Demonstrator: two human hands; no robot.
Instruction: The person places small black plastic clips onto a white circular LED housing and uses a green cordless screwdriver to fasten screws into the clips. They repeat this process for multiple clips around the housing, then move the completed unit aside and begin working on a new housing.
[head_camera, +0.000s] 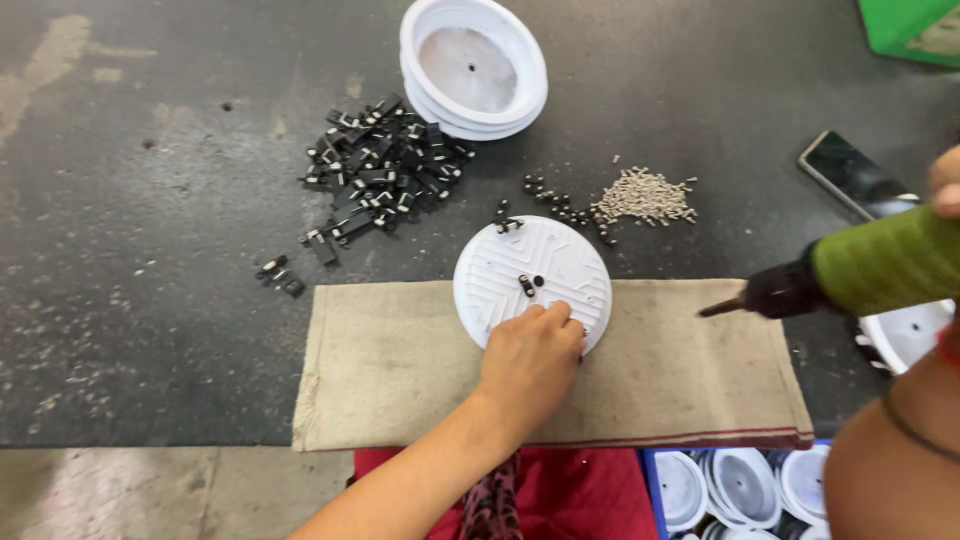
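A white round disc with ridged lines lies on a beige cloth, partly over its far edge. A small metal clip and a dark piece sit near the disc's centre. My left hand rests on the disc's near edge, fingers curled against it. My right hand is at the right border, gripping a power screwdriver wrapped in green fabric. Its black tip points left, hanging above the cloth to the right of the disc.
A heap of black clips, a few dark screws and a pile of pale small screws lie on the dark floor. Stacked white round housings stand beyond. A phone lies right; a blue crate of white discs sits near.
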